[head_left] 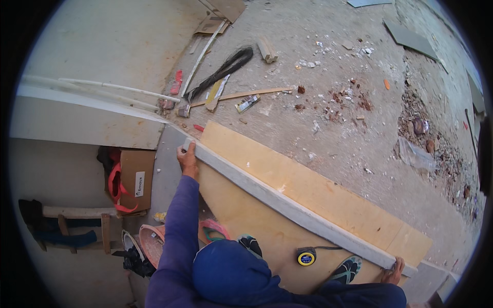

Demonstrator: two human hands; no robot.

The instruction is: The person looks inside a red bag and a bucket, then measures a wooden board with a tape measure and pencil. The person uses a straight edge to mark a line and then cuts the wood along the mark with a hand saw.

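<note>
A long grey straight bar (287,205) lies slantwise across a yellowish board (313,190), from upper left to lower right. At its far left end my left hand (188,161) is closed round the edge, thumb on top. My right hand (394,272) grips the opposite end, low on the right, with its fingers partly hidden. A yellow and black tape measure (306,256) rests on the board on the near side of the bar, its dark strap stretched toward my sandalled foot (346,269). My other foot (249,244) stands farther left on the board.
A cardboard box (136,177) with red straps, orange buckets (152,241) and a small wooden ladder-like frame (77,226) are at left. Beyond the board lie a bundle of dark wire (221,72), a thin wooden strip (246,96), wood blocks (267,50) and rubble (431,143).
</note>
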